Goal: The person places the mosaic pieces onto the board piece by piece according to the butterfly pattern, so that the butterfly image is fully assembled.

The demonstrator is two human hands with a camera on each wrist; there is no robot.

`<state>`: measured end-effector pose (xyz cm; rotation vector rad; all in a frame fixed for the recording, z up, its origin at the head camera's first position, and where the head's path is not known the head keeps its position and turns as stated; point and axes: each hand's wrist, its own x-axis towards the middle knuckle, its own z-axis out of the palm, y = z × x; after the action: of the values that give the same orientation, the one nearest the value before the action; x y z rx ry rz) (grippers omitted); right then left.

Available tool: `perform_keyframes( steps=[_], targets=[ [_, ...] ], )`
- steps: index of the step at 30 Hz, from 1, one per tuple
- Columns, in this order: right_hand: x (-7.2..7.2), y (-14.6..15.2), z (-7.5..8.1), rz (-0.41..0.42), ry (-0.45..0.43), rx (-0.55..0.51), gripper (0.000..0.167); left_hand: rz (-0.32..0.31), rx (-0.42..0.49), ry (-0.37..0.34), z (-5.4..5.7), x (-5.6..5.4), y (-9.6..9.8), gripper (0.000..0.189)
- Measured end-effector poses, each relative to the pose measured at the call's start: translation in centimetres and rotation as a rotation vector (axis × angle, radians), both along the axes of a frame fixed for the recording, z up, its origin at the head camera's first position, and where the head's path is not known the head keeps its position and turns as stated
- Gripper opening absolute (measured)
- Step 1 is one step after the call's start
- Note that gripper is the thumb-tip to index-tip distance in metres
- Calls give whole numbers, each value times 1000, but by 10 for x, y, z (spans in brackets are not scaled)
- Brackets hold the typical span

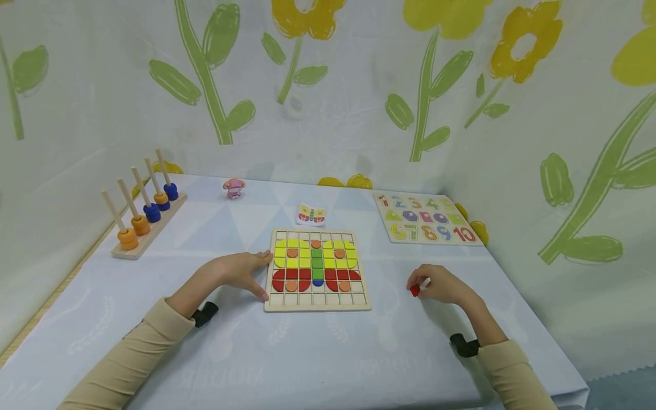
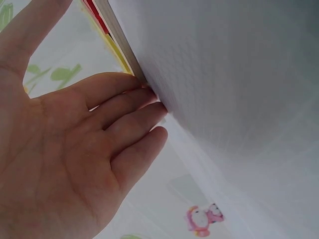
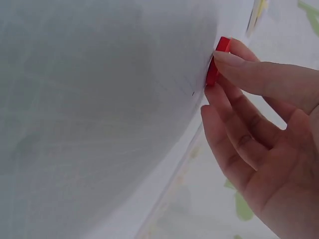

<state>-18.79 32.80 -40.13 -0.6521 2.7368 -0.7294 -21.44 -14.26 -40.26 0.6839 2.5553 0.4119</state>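
A wooden grid board (image 1: 318, 303) lies mid-table, filled with yellow, red, green, orange and blue pieces in a butterfly shape. At its left edge, my left hand (image 1: 240, 272) rests with thumb and fingers against the side. Those fingers (image 2: 132, 119) look fairly straight at the board's edge in the left wrist view. To the right of the board, my right hand (image 1: 442, 285) pinches a small red tile (image 3: 218, 60) between thumb and fingertips, close over the tablecloth. Behind the board lies a small picture card (image 1: 311, 214) showing a similar butterfly.
On the left stands a wooden peg stacker (image 1: 132, 254) with orange and blue beads. A pink figurine (image 1: 234, 188) is at the back. A number and shape puzzle board (image 1: 427, 219) lies back right. Flower-printed cloth (image 1: 348, 114) hangs behind the table.
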Motion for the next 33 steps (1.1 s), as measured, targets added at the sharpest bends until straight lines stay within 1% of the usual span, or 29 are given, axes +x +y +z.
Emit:
perform_keyframes(
  steps=[5, 8, 14, 17, 23, 26, 30, 33],
  targets=[
    [0, 0, 1, 24, -4, 12, 21, 0, -3, -2, -1, 0, 0, 108],
    [0, -1, 2, 30, -20, 21, 19, 1, -1, -2, -1, 0, -1, 108],
    [0, 0, 0, 1, -39, 26, 15, -2, 7, 11, -2, 1, 0, 107],
    [1, 1, -1, -17, -49, 17, 14, 8, 8, 5, -2, 1, 0, 106],
    [1, 2, -2, -24, -53, 4, 16, 9, 4, 4, -3, 0, 0, 106],
    [2, 3, -2, -49, -49, 14, 16, 9, 5, 7, -3, -1, 0, 107],
    [2, 5, -1, -88, -72, 14, 18, 15, 9, -2, -3, -1, 1, 107],
    [1, 7, -1, -85, -75, -5, 18, 14, 13, 1, -3, -1, 0, 107]
  ],
)
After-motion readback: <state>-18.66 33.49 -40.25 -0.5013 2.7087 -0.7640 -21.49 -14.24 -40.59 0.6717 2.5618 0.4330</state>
